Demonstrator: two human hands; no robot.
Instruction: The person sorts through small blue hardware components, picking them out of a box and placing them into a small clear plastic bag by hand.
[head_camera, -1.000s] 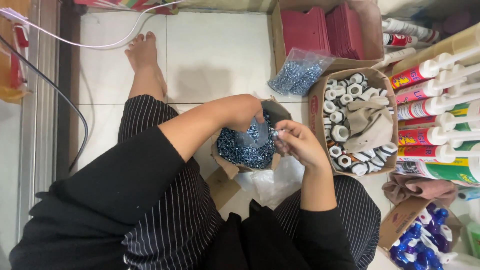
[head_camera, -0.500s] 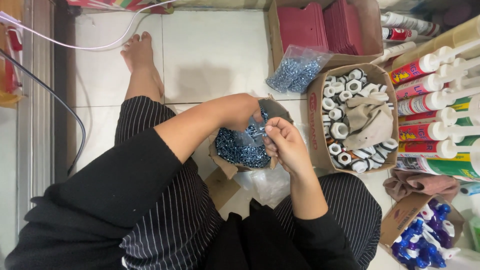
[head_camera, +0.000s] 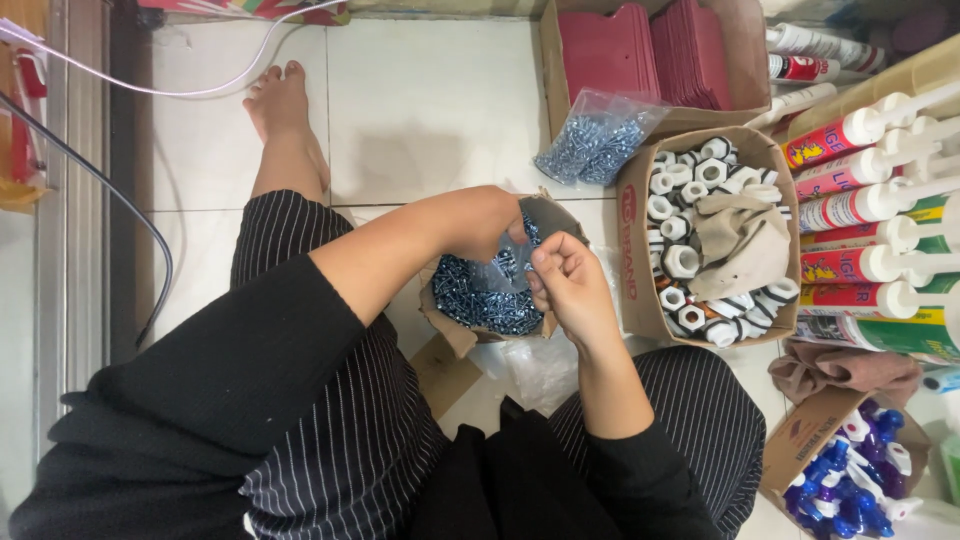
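Note:
I sit on a tiled floor with a small torn cardboard box (head_camera: 452, 330) between my knees, full of small bluish metal screws (head_camera: 478, 302). A clear plastic bag (head_camera: 500, 268) lies open over the screws. My left hand (head_camera: 482, 222) reaches in from the left and grips the bag's upper edge. My right hand (head_camera: 568, 282) is closed on the bag's right edge, fingers curled by the box rim. The two hands nearly touch above the screws.
A sealed clear bag of screws (head_camera: 592, 140) lies on the tiles beyond. A brown carton of white plastic fittings (head_camera: 700, 240) stands right of the box. Sealant tubes (head_camera: 870, 210) fill a rack at right. A box of red pieces (head_camera: 650, 55) sits behind. Cables (head_camera: 120, 200) run at left.
My right hand has drawn left and closer to my left hand, over the box of screws. The bag is now pinched between both hands.

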